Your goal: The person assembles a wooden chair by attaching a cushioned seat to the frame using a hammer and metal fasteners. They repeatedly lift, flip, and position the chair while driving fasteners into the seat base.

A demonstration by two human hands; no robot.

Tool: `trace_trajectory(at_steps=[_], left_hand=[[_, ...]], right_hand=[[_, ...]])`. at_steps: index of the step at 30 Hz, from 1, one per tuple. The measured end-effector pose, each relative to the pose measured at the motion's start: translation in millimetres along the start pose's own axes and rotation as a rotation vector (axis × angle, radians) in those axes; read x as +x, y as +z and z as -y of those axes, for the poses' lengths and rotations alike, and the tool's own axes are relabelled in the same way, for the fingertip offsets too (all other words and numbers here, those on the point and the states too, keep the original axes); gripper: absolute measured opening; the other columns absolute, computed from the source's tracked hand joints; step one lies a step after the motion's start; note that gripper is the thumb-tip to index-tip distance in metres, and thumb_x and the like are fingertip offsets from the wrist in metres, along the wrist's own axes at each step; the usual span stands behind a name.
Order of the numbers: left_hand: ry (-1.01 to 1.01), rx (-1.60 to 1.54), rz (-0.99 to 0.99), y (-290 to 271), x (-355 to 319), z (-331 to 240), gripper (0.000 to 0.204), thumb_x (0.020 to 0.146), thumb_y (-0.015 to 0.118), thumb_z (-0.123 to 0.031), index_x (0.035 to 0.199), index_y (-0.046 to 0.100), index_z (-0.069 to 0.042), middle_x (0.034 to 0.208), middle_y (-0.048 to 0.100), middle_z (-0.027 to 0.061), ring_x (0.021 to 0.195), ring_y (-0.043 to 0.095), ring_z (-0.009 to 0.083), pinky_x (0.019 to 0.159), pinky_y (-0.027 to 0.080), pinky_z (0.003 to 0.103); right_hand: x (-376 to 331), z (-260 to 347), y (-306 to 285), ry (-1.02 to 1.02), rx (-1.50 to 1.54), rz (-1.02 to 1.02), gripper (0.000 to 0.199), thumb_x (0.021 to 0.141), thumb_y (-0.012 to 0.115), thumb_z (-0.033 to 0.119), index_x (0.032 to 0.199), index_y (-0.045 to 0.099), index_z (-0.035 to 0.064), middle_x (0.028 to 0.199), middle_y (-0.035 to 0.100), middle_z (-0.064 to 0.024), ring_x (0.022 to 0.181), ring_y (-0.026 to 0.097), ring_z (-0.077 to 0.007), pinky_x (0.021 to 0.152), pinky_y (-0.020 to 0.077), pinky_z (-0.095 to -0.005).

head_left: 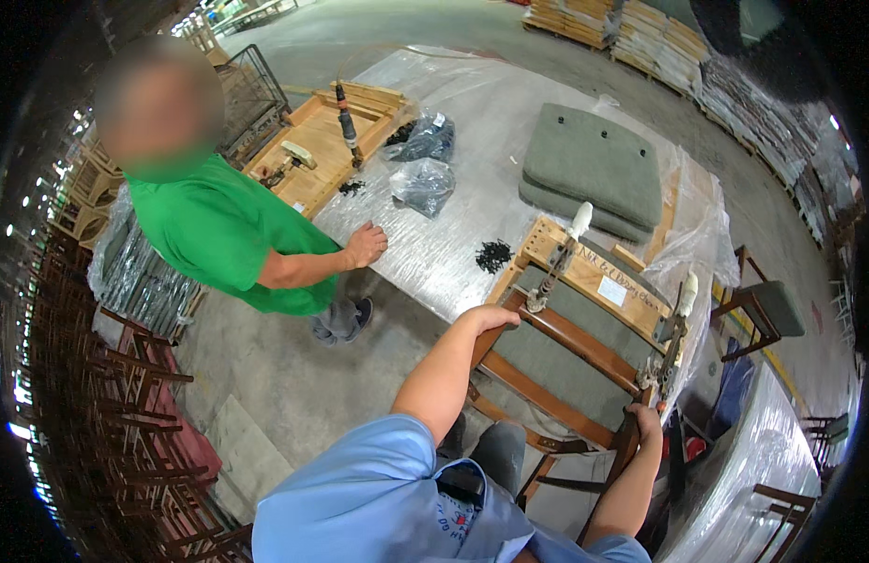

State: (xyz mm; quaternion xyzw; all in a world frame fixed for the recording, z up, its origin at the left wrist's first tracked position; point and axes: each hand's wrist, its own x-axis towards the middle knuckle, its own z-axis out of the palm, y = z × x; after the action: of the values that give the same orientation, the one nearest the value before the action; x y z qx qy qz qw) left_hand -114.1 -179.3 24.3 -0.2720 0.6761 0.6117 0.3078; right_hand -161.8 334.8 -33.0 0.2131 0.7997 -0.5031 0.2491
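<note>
Blue shirt cloth [350,479] spreads over the lower middle of the view, worn by the person whose two hands take hold of one brown chair frame [570,340] right of centre. The left hand [498,317] has its grip closed over the frame's upper left corner; the right hand [646,419] has its grip wrapped around the right side rail. Above it sits one wooden jig [592,274] with one white label [612,291] and two clamps, a left clamp [551,274] and a right clamp [676,328], both white-handled. Two grey-green padded panels [592,155] lie stacked at upper right of centre. Two heaps of black screws [493,255], one large and one small, and two plastic bags [423,188] rest on the table [472,122], covered in shiny, wrinkled film. One power driver [346,122] stands beside one wooden tray [326,127] at upper left. One co-worker in a green shirt [214,235] rests one hand [366,245] at the table's edge. Around lies grey concrete floor [294,375], with dark chair frames [143,422] piled at lower left and wrapped stacks [758,131] at upper right.
</note>
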Motion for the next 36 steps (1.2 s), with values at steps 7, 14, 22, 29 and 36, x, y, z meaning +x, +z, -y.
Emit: trace_trajectory(at_steps=[7,14,22,29,36], left_hand=[[-0.023,0.121,-0.046,-4,10,5,0.073,0.08,0.072,-0.044,0.135,0.058,0.001,0.141,0.055,0.0181,0.126,0.053,0.0294,0.105,0.04,0.038],[-0.049,0.109,-0.004,-9,7,3,0.073,0.08,0.072,-0.044,0.137,0.057,-0.001,0.142,0.054,0.0178,0.128,0.052,0.0294,0.106,0.039,0.038],[-0.017,0.149,-0.004,-1,14,-3,0.073,0.081,0.071,-0.044,0.138,0.056,0.0,0.145,0.052,0.0181,0.132,0.049,0.0293,0.108,0.037,0.037],[-0.022,0.091,0.009,-7,9,2,0.071,0.079,0.072,-0.042,0.134,0.058,0.002,0.139,0.056,0.0189,0.124,0.054,0.0289,0.103,0.041,0.037],[-0.006,0.169,-0.012,-1,-1,-11,0.073,0.079,0.072,-0.044,0.134,0.058,0.001,0.139,0.056,0.0193,0.126,0.053,0.0289,0.104,0.04,0.038]], right_hand=[[-29,40,10,0.158,-0.059,0.009,0.046,0.076,0.067,0.008,0.119,0.057,-0.0084,0.102,0.066,-0.0139,0.087,0.064,-0.03,0.079,0.0518,-0.0391],[-16,25,11,0.041,-0.1,-0.015,0.046,0.075,0.067,0.007,0.118,0.059,-0.0079,0.104,0.066,-0.0137,0.088,0.064,-0.028,0.08,0.0516,-0.0386],[-1,3,-5,0.124,-0.08,-0.005,0.049,0.074,0.069,0.009,0.12,0.06,-0.0062,0.105,0.066,-0.0142,0.09,0.064,-0.0276,0.08,0.0513,-0.039],[-35,40,14,0.063,-0.025,-0.007,0.044,0.074,0.069,0.01,0.115,0.061,-0.0053,0.101,0.066,-0.0133,0.088,0.064,-0.0287,0.079,0.0515,-0.0395],[-4,6,0,0.064,-0.011,-0.024,0.037,0.074,0.069,0.01,0.107,0.064,-0.0071,0.092,0.066,-0.0137,0.077,0.065,-0.0291,0.07,0.0524,-0.039]])
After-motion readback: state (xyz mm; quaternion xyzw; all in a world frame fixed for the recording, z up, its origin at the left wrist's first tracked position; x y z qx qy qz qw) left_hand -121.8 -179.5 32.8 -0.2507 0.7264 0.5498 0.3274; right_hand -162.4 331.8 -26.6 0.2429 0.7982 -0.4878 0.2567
